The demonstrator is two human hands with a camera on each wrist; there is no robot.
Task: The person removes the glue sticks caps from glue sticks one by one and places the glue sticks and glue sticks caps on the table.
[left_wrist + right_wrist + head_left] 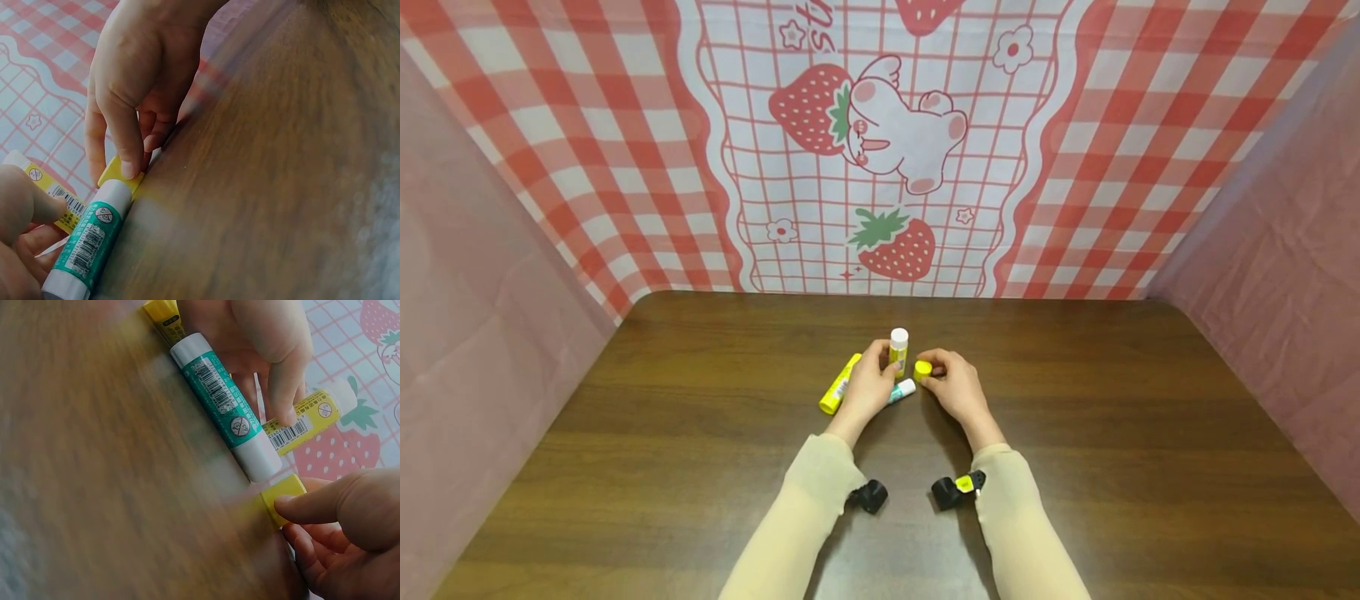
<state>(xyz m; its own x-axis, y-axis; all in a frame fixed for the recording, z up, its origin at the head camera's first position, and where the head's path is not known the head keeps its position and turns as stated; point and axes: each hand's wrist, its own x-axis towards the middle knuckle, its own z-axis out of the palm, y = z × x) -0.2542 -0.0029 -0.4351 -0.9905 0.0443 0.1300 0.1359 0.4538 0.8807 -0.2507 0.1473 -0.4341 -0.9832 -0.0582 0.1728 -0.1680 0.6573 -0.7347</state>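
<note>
My left hand point(870, 385) holds a yellow glue stick point(898, 352) upright, thumb on one side and fingers on the other, with its white end on top. A short yellow cap point(922, 370) is pinched between the thumb and fingers of my right hand point(957, 385), close to the right of that stick. On the table in front of both lies a green glue stick point(219, 400) with white ends, partly hidden by the left hand in the head view. Left of the left hand, another yellow glue stick point(839, 385) lies on its side.
Everything stands on a brown wooden table point(700, 483). Behind its far edge hangs a red-and-white checked cloth point(647, 150) with strawberry prints, and pink cloth point(1277, 250) hangs at the sides. A black camera point(871, 497) is strapped at each wrist.
</note>
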